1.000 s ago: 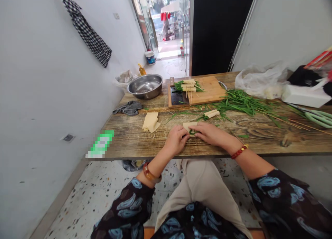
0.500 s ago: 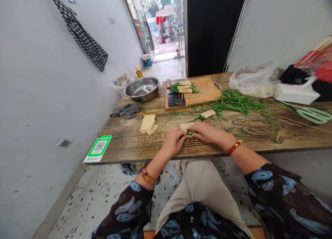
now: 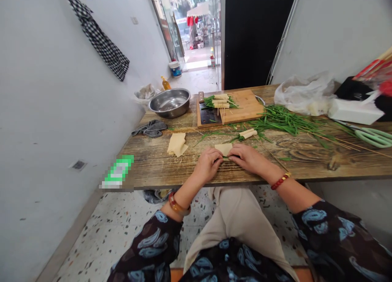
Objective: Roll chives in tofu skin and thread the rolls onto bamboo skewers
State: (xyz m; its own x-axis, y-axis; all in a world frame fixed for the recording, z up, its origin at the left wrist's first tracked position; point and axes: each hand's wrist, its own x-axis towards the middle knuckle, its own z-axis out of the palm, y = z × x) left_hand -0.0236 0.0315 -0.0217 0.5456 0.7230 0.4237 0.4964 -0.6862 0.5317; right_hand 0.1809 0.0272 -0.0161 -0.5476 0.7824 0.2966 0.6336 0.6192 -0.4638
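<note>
Between my hands a tan tofu sheet point(image 3: 223, 149) lies on the wooden table, with a little green of chives at its near edge. My left hand point(image 3: 208, 163) pinches the sheet's near left side, fingers curled. On the near right side, my right hand point(image 3: 247, 158) closes its fingers on the same sheet. Just beyond it lie finished tan rolls point(image 3: 248, 133) with green ends. A small stack of tofu sheets point(image 3: 177, 145) is to the left of my left hand. Loose chives point(image 3: 280, 119) are heaped at the right.
At the back, a cutting board point(image 3: 245, 106) bears a cleaver and several skewered rolls point(image 3: 221, 101). A steel basin point(image 3: 170, 103) and a grey cloth point(image 3: 150, 128) stand to the left. Plastic bags point(image 3: 306, 95), a white box point(image 3: 355, 111) and green-handled scissors point(image 3: 375, 137) occupy the right.
The chives at the sheet's near edge are now mostly covered. My right fingers have drawn back to the near edge, level with the left. The view has shifted slightly.
</note>
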